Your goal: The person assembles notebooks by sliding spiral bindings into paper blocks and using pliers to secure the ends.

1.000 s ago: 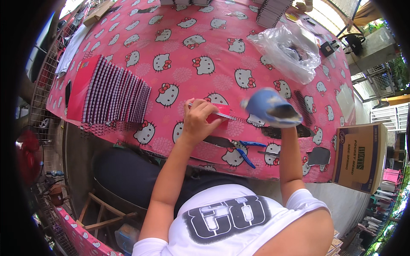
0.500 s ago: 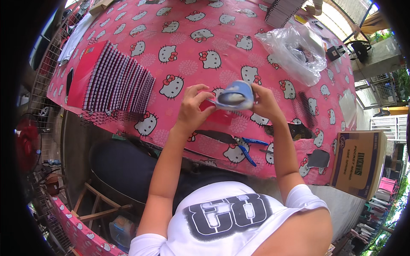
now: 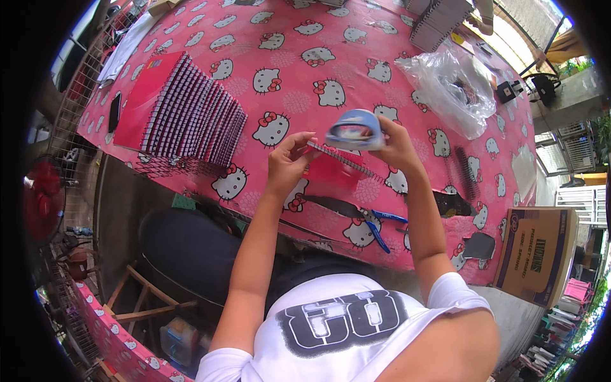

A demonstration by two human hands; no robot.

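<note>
Near the tablecloth's (image 3: 289, 89) front edge, a red spiral notebook (image 3: 340, 172) is slanted rightward from the left hand (image 3: 286, 163), grip unclear; a blue tool (image 3: 364, 117) is clasped by the right hand (image 3: 396, 146).

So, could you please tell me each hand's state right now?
Left hand: by the red notebook; whether it grips cannot be told.
Right hand: holding a blue object.

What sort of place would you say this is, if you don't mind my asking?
Likely a small, informal workshop: a pink-covered table bears stacked spiral-bound notebooks and blue-handled pliers.
</note>
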